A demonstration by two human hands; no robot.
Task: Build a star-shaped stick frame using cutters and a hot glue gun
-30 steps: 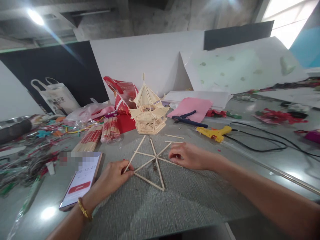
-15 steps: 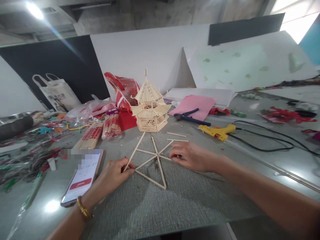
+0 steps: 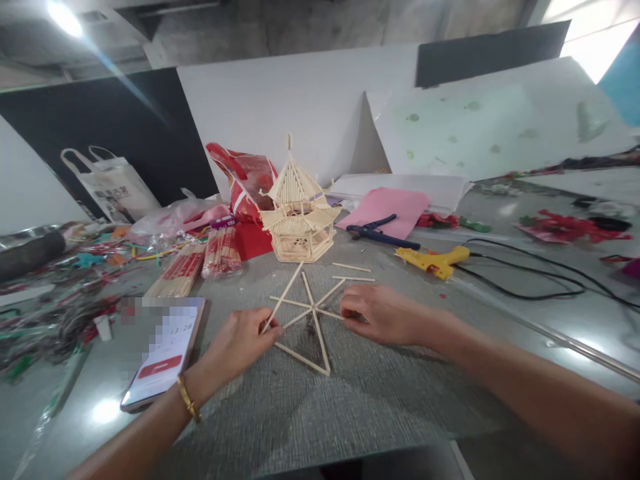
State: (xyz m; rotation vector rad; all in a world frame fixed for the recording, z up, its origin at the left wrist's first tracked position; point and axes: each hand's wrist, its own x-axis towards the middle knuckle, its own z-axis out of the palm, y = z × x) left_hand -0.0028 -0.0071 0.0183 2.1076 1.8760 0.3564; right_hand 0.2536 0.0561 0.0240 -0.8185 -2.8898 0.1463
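A thin wooden stick (image 3: pixel 287 288) slants up and away from my left hand (image 3: pixel 250 331), pinched near its lower end between thumb and fingers. It passes over the left part of a star-shaped stick frame (image 3: pixel 320 340) lying on the table, whose spokes meet in the middle. One outer stick joins two spoke ends at the front left. My right hand (image 3: pixel 373 313) rests at the frame's right side, fingers curled closed around the end of a spoke; the fingertips are partly hidden. Two loose sticks (image 3: pixel 353 268) lie just beyond it.
A pagoda model (image 3: pixel 300 227) made of sticks stands behind the frame. Bundled sticks (image 3: pixel 221 253) and a phone (image 3: pixel 167 357) lie to the left. Pliers (image 3: pixel 383 233), pink paper (image 3: pixel 385 205) and a yellow glue gun (image 3: pixel 433 261) with its black cable lie to the right.
My left hand has moved right with the stick, bringing it across the frame's left spokes. My right hand stays at the spoke end, its fingers slightly more curled.
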